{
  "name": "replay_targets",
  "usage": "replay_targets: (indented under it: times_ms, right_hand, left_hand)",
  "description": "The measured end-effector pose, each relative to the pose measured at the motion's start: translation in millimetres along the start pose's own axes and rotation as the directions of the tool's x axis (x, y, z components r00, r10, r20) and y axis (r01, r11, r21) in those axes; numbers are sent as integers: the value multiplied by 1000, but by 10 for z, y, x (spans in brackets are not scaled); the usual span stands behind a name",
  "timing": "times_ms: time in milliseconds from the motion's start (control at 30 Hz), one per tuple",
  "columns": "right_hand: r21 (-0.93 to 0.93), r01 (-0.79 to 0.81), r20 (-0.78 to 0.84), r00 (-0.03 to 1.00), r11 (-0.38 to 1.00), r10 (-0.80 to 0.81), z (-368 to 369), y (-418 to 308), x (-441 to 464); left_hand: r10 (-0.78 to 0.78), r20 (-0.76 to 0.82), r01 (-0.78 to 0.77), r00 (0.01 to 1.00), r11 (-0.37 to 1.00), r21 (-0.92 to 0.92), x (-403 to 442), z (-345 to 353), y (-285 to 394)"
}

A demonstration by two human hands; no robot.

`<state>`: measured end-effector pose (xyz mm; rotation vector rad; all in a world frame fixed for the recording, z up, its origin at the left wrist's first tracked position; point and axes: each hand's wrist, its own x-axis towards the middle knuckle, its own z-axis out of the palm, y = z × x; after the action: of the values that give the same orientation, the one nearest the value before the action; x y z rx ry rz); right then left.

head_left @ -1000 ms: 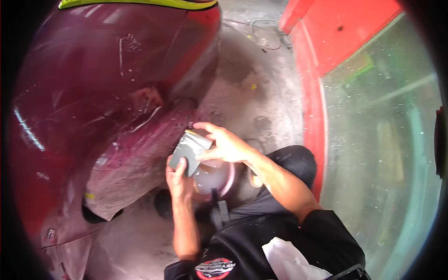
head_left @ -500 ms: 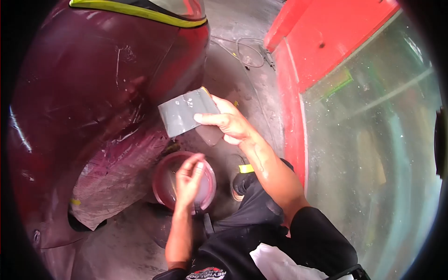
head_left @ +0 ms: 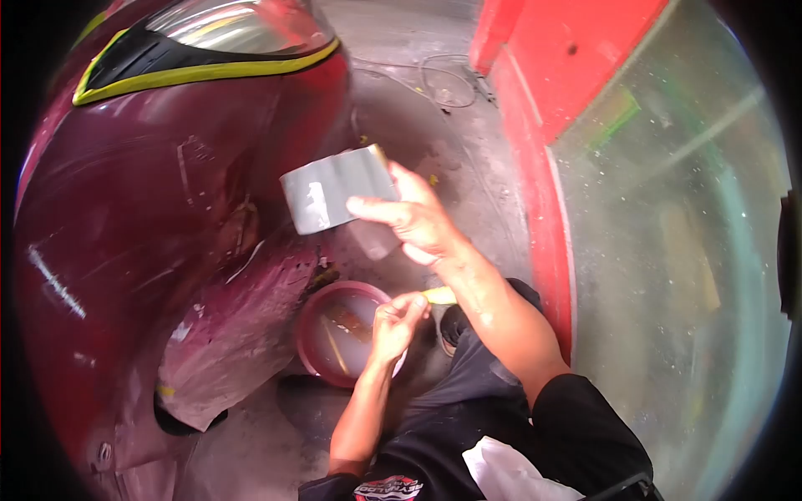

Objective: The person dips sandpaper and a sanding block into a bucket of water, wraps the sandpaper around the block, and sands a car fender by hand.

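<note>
My right hand point(head_left: 413, 219) holds a grey sheet point(head_left: 334, 190), tilted, with the thumb on its face and the fingers behind. A duller brownish piece point(head_left: 373, 240) shows below the sheet at the same hand. Lower down, my left hand point(head_left: 398, 326) is closed in a pinch at the left end of a small yellow strip point(head_left: 440, 296). Just left of that hand stands a reddish tub point(head_left: 304, 338) of cloudy liquid, with a brown piece and a thin stick in it.
A dark red car body point(head_left: 125, 217) with a headlight point(head_left: 242, 25) fills the left side. A red frame point(head_left: 543, 225) with a glass panel point(head_left: 660, 250) stands at the right. A cable point(head_left: 451, 104) lies on the floor beyond my hands.
My left hand let go of the grey sheet, moved down, then right to the yellow strip. My right hand turned the sheet and kept hold of it. The view shifted.
</note>
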<state>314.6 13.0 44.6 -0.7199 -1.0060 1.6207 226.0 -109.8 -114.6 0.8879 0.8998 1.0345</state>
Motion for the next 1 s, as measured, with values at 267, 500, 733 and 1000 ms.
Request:
replay_targets:
  times_ms: [267,500,733,1000]
  right_hand:
    - [-34,52,1,999,998,-52,24,-299,-155]
    - [-70,113,-64,991,991,-118,-39,-289,-155]
    - [-118,145,-117,980,982,-159,-104,-334,-141]
    - [-573,101,136,990,813,-28,-127,-120,-152]
  left_hand:
    - [205,-292,103,934,630,770,555,-592,-407]
    - [303,-435,-14,848,833,553,1336,-172,118]
    - [38,82,-79,996,-88,993,1273,-665,-681]
    - [26,-264,-134,964,906,-402,454,-285,439]
